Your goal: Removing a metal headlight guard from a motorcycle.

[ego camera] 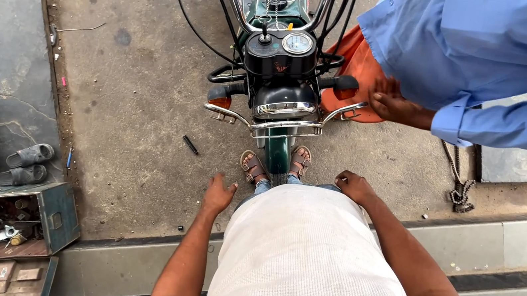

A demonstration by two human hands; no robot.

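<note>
While both hands are hanging empty, left hand (217,194) spread, right hand (354,186) loosely curled, the green motorcycle (284,70) is standing just ahead between them, a co-worker's hand (389,105) steadying its handlebar grip (340,82).

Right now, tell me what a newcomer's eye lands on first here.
A dark green motorcycle stands head-on at top centre, its front wheel between the wearer's sandalled feet. A co-worker in a blue shirt leans in at upper right. An open toolbox sits lower left; both hands, left and right, hang empty.
</note>
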